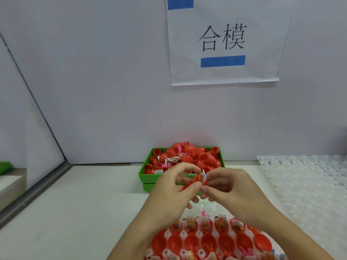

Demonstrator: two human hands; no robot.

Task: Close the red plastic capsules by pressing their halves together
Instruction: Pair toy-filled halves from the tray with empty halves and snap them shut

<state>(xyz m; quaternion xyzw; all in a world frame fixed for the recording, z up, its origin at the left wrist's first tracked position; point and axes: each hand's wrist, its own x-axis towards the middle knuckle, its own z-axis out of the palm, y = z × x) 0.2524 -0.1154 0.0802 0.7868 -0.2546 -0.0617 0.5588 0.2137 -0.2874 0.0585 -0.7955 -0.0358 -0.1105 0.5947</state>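
Head camera, looking down at a white table (75, 212). Both hands meet at centre, above the table. The left hand (169, 192) and right hand (231, 186) each curl fingers and thumb around one red capsule (199, 180), pinching it between them; a slip of white paper pokes from it, and it seems only partly closed, though fingers hide the seam. Behind the hands, against the wall, a green bin (148, 177) holds heaped red capsule halves (199, 156). Nearest the camera, a clear tray (202, 239) holds rows of open red halves. A white sign (223, 42) hangs above.
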